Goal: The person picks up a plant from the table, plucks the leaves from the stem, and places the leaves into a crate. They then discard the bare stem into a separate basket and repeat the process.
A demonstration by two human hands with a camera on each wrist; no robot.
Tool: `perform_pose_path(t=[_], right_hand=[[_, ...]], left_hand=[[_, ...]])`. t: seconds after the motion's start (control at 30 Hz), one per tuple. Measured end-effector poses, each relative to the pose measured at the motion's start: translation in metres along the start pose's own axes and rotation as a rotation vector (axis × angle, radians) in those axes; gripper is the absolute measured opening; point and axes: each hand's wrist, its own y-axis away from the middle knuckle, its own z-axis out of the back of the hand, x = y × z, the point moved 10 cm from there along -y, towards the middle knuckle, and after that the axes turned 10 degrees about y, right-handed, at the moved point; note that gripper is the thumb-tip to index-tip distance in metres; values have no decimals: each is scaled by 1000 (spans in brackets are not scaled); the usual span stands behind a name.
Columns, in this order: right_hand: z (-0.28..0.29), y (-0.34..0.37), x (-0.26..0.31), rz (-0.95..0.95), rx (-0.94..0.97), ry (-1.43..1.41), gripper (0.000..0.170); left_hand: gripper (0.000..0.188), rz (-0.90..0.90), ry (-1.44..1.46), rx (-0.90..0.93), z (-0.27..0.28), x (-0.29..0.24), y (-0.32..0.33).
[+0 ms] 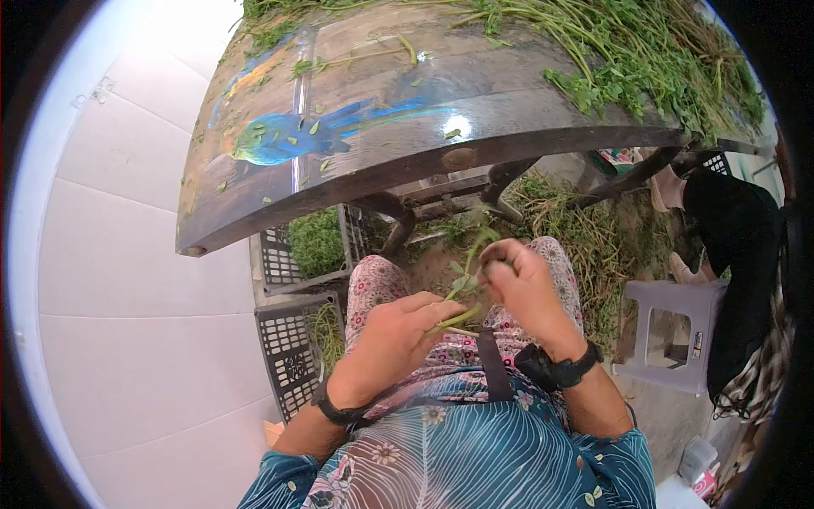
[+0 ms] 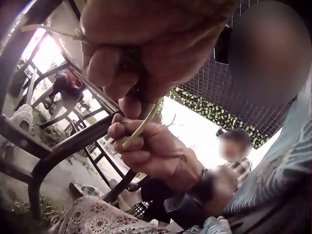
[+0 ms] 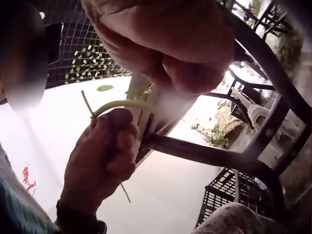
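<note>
My left hand (image 1: 394, 335) holds a green leafy stem (image 1: 462, 319) over my lap, its cut ends poking out past the fingers. Beside it, my right hand (image 1: 527, 288) has curled fingers and pinches at the upper part of the stem, where small leaves (image 1: 463, 282) show. In the right wrist view the stem (image 3: 122, 103) arches from the left fist (image 3: 105, 156) toward the right fingers (image 3: 195, 73), with blur at their tips. The left wrist view shows the right hand (image 2: 156, 151) just below the left one (image 2: 151, 44).
A wooden table (image 1: 365, 161) with a painted blue bird stands in front, a heap of greens (image 1: 627, 51) at its right. Black crates (image 1: 292, 360) with greens sit at left on the floor. More stems (image 1: 585, 246) lie under the table. A grey stool (image 1: 670, 331) and another person's leg (image 1: 738, 229) are at right.
</note>
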Motion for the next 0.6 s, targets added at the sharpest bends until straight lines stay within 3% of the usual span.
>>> perform_pose_path(t=[0.03, 0.13, 0.23, 0.33, 0.43, 0.53, 0.6], right_hand=[[3, -1, -10, -96, -6, -138, 23], [-5, 4, -11, -137, 121, -421, 23], [-20, 14, -6, -235, 205, -460, 20], [-25, 15, -1, -156, 246, -487, 22], [-7, 14, 3, -57, 59, -211, 31], [3, 19, 38, 234, -37, 155, 36], [-6, 20, 45, 208, 63, 295, 34]], left_hand=[[31, -3, -23, -2, 1, -1, 1], [32, -42, -87, -53, 7, 0, 3], [31, -56, -122, -48, 7, -1, 2], [37, -112, -138, -55, 5, -8, 2], [36, -93, -197, 4, -1, -6, 2], [36, -92, -267, 32, -2, -7, 2], [36, -108, -307, 53, -6, -7, 3]])
